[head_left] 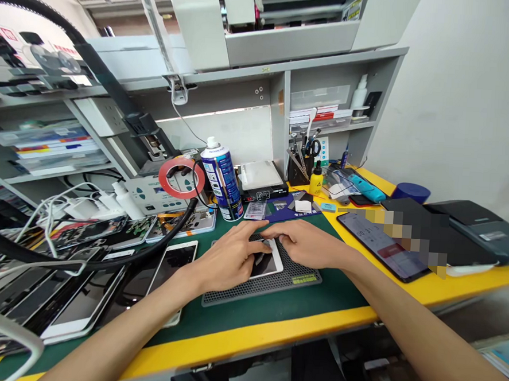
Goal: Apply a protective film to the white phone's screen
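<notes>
A small white-framed smartphone (271, 263) with a dark screen lies on a grey perforated mat (231, 295). Over its left part is my left hand (228, 255), the thumb on the screen, the index finger stretched past the far edge and the other fingers curled at the side. From the right, my right hand (309, 243) reaches to the phone's far end, index finger extended and thumb lower, a gap between them. Both hands partly cover the phone. Whether the right fingertips press on it I cannot tell.
Left of the mat lie a white phone (179, 255) and several other phones under a black hose (147, 258). Behind stand a blue spray can (223, 180), a yellow bottle (316, 180) and a tool holder (299, 167). A black phone (383, 244) lies at right.
</notes>
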{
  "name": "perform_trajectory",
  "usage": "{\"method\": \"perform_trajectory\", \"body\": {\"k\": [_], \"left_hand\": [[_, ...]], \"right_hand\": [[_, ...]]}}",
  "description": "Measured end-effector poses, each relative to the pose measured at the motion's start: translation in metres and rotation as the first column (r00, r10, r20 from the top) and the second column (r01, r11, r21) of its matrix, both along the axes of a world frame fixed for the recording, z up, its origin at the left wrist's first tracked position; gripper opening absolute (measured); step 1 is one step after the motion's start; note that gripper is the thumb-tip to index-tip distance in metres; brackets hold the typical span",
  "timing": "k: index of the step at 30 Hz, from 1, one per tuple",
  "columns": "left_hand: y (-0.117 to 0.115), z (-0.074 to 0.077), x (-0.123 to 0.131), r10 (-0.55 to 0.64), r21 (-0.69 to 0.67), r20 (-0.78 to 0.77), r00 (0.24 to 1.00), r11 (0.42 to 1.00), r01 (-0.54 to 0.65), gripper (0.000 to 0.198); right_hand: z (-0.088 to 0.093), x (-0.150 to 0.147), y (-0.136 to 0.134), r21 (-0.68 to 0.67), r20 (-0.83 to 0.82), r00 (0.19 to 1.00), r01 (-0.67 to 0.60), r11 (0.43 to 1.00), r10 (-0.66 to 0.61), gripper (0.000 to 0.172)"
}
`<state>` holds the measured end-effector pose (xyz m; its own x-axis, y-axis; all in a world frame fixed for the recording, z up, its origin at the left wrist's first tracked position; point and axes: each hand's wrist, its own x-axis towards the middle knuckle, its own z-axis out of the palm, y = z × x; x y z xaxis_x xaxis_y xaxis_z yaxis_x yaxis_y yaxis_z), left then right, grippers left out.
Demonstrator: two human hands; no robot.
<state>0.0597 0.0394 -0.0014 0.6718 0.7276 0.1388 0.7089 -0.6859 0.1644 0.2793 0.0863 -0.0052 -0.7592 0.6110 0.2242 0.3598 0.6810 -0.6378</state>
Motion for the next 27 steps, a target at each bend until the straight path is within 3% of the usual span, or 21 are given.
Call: {"method": "perform_trajectory", "body": {"k": [27], "left_hand": [[-0.0070,0.0017,-0.0091,0.011,-0.007,-0.056,0.998,1.000,-0.012,0.060]], "right_hand": [[-0.0048,-0.0085,0.0008,0.057,-0.020,0.991,0.136,0.989,-0.135,0.034]]}}
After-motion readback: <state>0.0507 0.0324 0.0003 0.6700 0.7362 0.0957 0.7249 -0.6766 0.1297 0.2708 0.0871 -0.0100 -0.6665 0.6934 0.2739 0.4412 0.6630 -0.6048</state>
